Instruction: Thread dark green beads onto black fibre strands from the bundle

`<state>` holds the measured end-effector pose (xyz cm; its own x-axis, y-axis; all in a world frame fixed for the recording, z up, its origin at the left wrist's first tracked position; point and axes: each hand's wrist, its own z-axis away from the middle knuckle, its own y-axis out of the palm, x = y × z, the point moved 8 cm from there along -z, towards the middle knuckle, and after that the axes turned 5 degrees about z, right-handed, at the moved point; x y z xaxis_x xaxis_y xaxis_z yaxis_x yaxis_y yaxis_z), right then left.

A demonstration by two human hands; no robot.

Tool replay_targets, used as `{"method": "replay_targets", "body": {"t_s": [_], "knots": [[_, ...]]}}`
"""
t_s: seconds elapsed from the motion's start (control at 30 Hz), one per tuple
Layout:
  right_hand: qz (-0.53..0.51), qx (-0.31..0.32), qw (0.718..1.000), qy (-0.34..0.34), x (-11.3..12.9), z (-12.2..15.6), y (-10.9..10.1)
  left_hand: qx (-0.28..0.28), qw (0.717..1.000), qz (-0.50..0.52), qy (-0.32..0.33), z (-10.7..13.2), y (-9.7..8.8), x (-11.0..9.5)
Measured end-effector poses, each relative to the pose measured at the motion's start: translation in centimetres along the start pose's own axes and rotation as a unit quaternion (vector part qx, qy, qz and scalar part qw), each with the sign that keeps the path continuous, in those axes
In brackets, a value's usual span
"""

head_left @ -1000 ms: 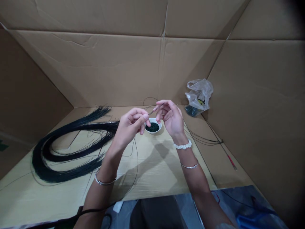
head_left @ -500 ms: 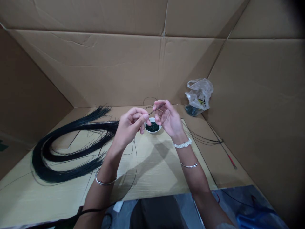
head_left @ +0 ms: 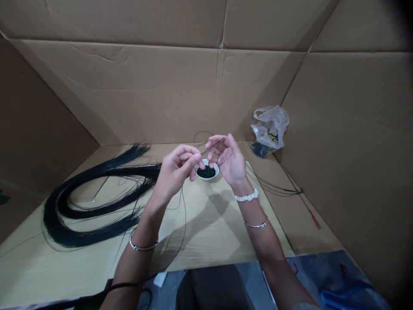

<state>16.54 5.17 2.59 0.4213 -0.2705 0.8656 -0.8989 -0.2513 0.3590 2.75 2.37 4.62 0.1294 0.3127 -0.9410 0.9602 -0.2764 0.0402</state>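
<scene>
Left grip (head_left: 176, 176) looks clamped on a thin needle (head_left: 213, 147) over a little white bowl (head_left: 217, 172) of dark beads (head_left: 205, 172), right grip (head_left: 229, 159) fingers apart right beside it.

Around the small white bowl (head_left: 206, 172), the left hand (head_left: 176, 172) and right hand (head_left: 227, 161) crowd the space just beside it on either side, with a thin rod (head_left: 213, 147) between them above it. Nearer the person than the bowl, the bench (head_left: 209, 243) leaves room for a hand to pass, crossed by a thin black strand (head_left: 184, 224). Left of the bowl a large loop of black strands (head_left: 97, 196) lies in the way, loose black wires (head_left: 274, 187) trail to its right, and a cardboard wall (head_left: 129, 86) blocks the far side.
</scene>
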Motion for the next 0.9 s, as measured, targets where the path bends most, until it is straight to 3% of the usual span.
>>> {"method": "replay_targets", "body": {"t_s": [0.3,0.47,0.6,0.73,0.9], "knots": [[0.081,-0.028,0.995,-0.051,0.8,0.8,0.5,-0.002,1.000,-0.005,0.003,0.0,-0.1,0.1],[0.080,-0.059,0.993,-0.065,1.5,0.9,-0.3,0.033,0.998,0.039,-0.025,-0.2,0.2,0.9],[0.100,-0.057,0.992,-0.050,1.6,0.7,-1.1,0.067,0.994,0.065,-0.065,-0.3,0.6,1.9],[0.157,-0.034,0.987,-0.030,1.2,0.6,-0.9,0.076,0.994,0.027,-0.068,-0.5,0.9,2.2],[0.148,-0.047,0.987,-0.029,1.2,0.5,-1.2,0.080,0.994,0.023,-0.075,-0.6,1.0,2.3]]}}
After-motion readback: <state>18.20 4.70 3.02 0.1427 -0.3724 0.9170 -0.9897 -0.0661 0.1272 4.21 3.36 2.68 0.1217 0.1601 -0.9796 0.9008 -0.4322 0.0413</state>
